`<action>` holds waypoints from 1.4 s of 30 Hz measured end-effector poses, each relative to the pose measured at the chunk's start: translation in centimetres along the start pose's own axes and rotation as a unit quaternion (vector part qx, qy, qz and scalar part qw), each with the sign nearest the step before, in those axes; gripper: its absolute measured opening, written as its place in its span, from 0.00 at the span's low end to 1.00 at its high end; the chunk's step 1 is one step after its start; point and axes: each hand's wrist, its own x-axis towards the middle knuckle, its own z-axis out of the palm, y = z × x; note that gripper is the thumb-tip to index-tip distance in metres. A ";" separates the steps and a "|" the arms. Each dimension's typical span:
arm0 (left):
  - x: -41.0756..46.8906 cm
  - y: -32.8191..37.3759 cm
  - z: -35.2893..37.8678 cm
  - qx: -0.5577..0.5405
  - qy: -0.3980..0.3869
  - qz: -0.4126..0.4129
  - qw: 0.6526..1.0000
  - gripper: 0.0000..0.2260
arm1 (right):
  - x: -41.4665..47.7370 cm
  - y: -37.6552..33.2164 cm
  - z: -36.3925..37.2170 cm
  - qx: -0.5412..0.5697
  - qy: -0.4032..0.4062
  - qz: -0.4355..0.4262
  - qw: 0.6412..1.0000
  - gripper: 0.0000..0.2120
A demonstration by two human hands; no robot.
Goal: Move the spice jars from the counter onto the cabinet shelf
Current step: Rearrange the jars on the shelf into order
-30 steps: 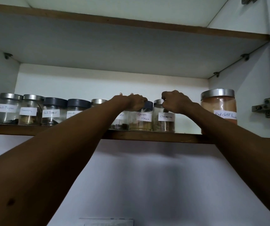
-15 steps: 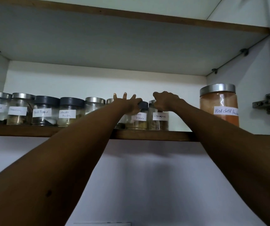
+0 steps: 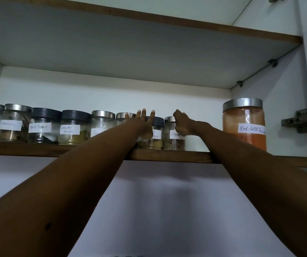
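My left hand (image 3: 143, 127): fingers straight, spread against upright garam masala jar (image 3: 157, 141) | my right hand (image 3: 183, 125): curled round cinnamon jar (image 3: 173, 142) lid | both jars just inside shelf (image 3: 167, 157) edge.

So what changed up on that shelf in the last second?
The left hand let go of the Garam Masala jar: curled over its lid before, it is now spread open. The right hand still grips the Cinnamon jar by its lid. The jars kept their places.
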 end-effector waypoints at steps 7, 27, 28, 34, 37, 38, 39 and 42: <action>-0.4 -0.3 -0.8 0.002 0.127 0.001 0.992 0.31 | 0.0 0.3 0.3 -0.096 -0.014 0.004 0.995 0.36; -0.3 -0.2 -0.7 -0.016 0.136 0.014 0.991 0.21 | -1.0 0.5 0.1 0.052 -0.046 0.051 0.996 0.35; -0.2 -0.2 -0.6 -0.019 0.129 0.017 0.991 0.22 | -1.0 0.5 0.2 0.047 -0.044 0.050 0.997 0.37; -0.7 -0.1 -0.3 -0.035 0.117 0.027 0.992 0.24 | -0.7 0.8 0.4 -0.015 -0.012 0.036 0.999 0.30; -1.1 -0.1 -0.4 -0.029 0.107 0.033 0.993 0.25 | -0.8 0.6 0.3 -0.016 -0.003 0.040 0.999 0.30; -1.1 -0.2 -0.5 -0.031 0.116 0.037 0.992 0.26 | -0.9 0.5 0.2 -0.005 -0.008 0.042 0.999 0.32; -1.2 -0.2 -1.0 -0.040 0.139 0.041 0.989 0.26 | -1.1 0.4 0.1 0.006 -0.015 0.045 0.999 0.34; -2.7 0.8 -3.1 -0.145 0.267 0.040 0.952 0.22 | -1.2 0.3 -0.1 -0.015 -0.007 0.060 0.998 0.41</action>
